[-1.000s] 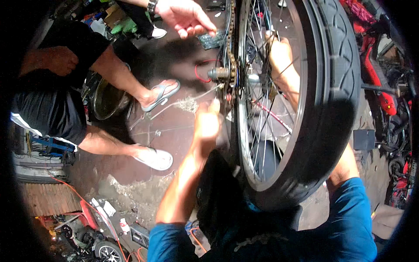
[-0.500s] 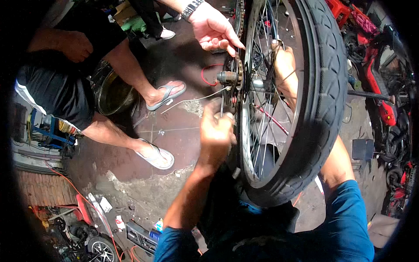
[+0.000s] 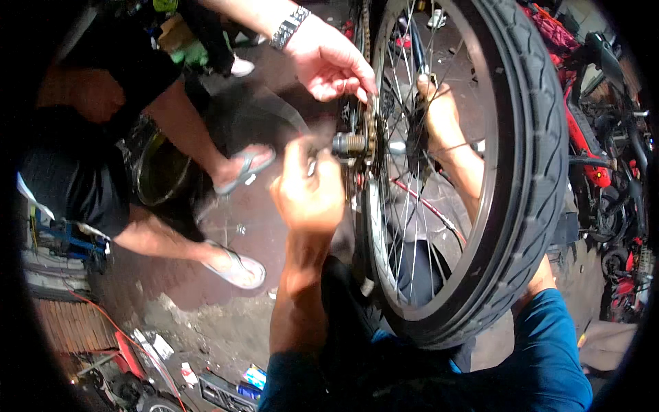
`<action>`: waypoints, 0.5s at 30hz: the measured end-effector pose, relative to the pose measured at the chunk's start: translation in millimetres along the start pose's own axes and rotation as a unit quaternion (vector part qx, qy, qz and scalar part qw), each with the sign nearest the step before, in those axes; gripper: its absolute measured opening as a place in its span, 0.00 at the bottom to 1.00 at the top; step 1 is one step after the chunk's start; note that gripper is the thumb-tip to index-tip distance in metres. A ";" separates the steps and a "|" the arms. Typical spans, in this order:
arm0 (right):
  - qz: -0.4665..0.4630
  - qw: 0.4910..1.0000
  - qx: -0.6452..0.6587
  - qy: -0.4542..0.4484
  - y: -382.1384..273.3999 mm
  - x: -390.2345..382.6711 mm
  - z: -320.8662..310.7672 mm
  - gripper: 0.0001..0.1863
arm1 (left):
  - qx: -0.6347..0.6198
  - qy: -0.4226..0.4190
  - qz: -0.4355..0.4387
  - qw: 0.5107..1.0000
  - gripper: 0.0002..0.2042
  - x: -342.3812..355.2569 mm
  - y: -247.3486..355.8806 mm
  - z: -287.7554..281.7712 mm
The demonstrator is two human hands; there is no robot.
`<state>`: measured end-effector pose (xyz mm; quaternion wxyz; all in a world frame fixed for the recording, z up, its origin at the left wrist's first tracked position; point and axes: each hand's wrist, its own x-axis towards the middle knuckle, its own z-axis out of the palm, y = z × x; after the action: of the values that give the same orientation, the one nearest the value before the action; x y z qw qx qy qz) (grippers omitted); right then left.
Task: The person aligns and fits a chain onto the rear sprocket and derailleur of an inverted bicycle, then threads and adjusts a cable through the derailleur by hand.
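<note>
A bicycle wheel with a black tyre stands upright before me, its spokes and silver rim showing. My left hand is closed, partly smeared by motion, left of the hub; a short metallic glint shows between its fingers, apparently a slim metal tool. Close to its fingers is the ribbed axle end, beside the sprocket and chain. Through the spokes my right hand appears on the wheel's far side, fingers curled at a dark tube; its grip is partly hidden. Another person's hand touches the chain from above.
A person's legs in sandals are at the left, near a dark round basin. An open tool case lies at the lower left, near an orange cable. Red and black motorbikes line the right side.
My left hand has drawn away from the hub, left and slightly up. The wheel appears a little lower and further right. The other person's hand stays at the chain.
</note>
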<state>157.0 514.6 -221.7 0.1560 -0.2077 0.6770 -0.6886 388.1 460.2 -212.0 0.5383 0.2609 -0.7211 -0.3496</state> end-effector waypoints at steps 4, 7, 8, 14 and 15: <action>-0.006 1.000 0.025 -0.006 -3.8 -10.8 0.2 0.21 | 0.046 -0.013 0.008 0.999 0.05 41.8 -7.5 4.8; 0.000 0.994 -0.088 0.060 13.3 1.1 6.4 0.21 | 0.178 -0.114 -0.011 0.977 0.11 78.6 -0.4 19.9; -0.026 0.997 -0.049 0.049 16.1 7.1 1.1 0.21 | 0.195 -0.138 0.009 0.971 0.10 89.4 -1.7 29.4; 0.008 1.000 0.016 0.019 -2.0 -5.7 20.8 0.21 | 0.204 -0.209 -0.104 0.951 0.14 130.8 -32.2 37.3; 0.011 1.000 0.024 0.016 -4.4 -6.6 25.3 0.21 | 0.225 -0.210 -0.129 0.943 0.15 139.8 -44.0 37.6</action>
<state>175.6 496.2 -217.9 0.1576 -0.1856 0.6649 -0.7061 312.3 336.1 -170.2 0.2522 0.3860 -0.8380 -0.2918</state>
